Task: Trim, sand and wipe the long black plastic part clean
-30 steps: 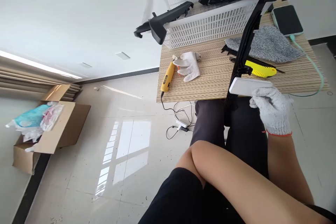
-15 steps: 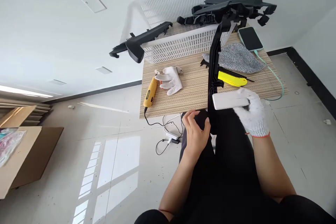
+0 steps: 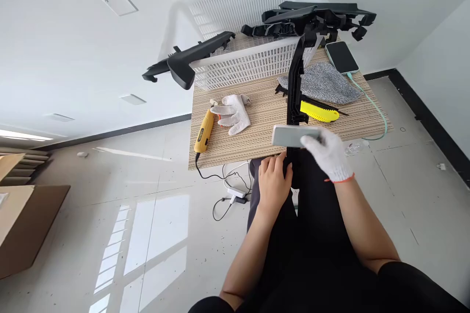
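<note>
A long black plastic trim piece stands nearly upright in front of the table, its lower end between my knees. My bare left hand is closed around that lower end, though the dark trousers make the grip hard to see. In a white knit glove, my right hand grips a flat white rectangular block, whose pale grey face shows. The block lies across the trim piece near its lower part; contact between them cannot be made out.
A white plastic basket holds several black trim pieces that overhang its rim. On the wooden table lie a yellow corded tool, a white glove, a yellow utility knife, a grey cloth and a phone.
My right hand has moved left with the white block, which now crosses in front of the trim piece and is tilted differently. My left fingers have closed in on the trim's lower end.
</note>
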`<action>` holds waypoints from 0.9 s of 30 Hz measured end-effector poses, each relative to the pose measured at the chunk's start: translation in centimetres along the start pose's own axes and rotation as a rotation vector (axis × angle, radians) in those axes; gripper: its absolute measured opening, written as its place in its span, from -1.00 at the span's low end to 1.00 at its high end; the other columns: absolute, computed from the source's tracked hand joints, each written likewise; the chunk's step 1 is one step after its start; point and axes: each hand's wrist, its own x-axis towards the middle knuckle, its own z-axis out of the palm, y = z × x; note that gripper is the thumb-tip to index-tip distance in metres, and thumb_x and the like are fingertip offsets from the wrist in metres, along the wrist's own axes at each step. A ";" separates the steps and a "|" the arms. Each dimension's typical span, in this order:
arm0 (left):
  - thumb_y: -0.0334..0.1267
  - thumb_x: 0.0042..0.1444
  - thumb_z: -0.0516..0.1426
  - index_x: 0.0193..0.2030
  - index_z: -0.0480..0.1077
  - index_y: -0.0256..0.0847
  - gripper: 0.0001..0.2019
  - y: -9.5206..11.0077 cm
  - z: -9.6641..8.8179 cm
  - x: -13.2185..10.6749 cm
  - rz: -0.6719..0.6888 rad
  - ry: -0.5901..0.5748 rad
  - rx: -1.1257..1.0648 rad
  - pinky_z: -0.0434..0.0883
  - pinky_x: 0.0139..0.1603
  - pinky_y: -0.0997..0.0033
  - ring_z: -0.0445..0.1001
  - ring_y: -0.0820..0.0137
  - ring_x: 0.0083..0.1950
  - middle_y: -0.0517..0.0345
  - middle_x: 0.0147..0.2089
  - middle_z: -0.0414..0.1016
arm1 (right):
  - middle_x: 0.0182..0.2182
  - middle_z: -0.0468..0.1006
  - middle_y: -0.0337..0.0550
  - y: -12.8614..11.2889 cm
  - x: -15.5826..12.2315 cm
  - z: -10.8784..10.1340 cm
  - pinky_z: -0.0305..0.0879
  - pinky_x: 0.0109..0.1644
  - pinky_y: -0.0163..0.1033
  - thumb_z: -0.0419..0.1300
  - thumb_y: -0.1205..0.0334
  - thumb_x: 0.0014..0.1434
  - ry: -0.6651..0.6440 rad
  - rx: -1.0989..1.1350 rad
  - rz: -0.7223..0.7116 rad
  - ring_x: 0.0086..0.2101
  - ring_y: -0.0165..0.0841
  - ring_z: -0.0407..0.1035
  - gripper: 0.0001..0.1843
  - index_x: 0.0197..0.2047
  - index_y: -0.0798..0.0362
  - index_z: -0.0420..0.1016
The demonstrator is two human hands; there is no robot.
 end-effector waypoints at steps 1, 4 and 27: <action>-0.31 0.34 0.15 0.18 0.37 -0.19 -0.70 -0.1 0.0 0.0 -0.004 -0.007 -0.005 0.45 0.05 0.10 0.48 0.14 0.01 0.02 -0.08 0.62 | -0.42 0.62 -0.20 0.0 -0.2 0.2 0.43 -0.25 -0.16 0.31 -0.17 0.16 -0.032 -0.032 -0.008 -0.40 -0.27 0.48 -0.60 -0.21 0.01 0.61; -0.34 0.33 0.15 0.21 0.36 -0.17 -0.68 -0.2 -0.2 -0.1 -0.013 -0.023 -0.028 0.44 0.05 0.12 0.48 0.16 0.01 0.06 -0.12 0.64 | -0.47 0.58 -0.20 0.3 -0.8 0.2 0.39 -0.35 -0.20 0.20 -0.22 0.24 0.047 -0.068 0.005 -0.47 -0.30 0.45 -0.55 -0.17 0.01 0.58; -0.39 0.25 0.20 -0.03 0.37 -0.16 -0.82 -0.5 -0.2 -0.4 -0.003 -0.038 -0.037 0.44 0.05 0.12 0.47 0.14 0.04 0.11 -0.13 0.64 | -0.52 0.55 -0.22 -0.3 0.3 -1.8 0.35 -0.34 -0.15 0.18 -0.24 0.26 0.094 -0.192 -0.011 -0.51 -0.26 0.45 -0.56 -0.19 -0.01 0.55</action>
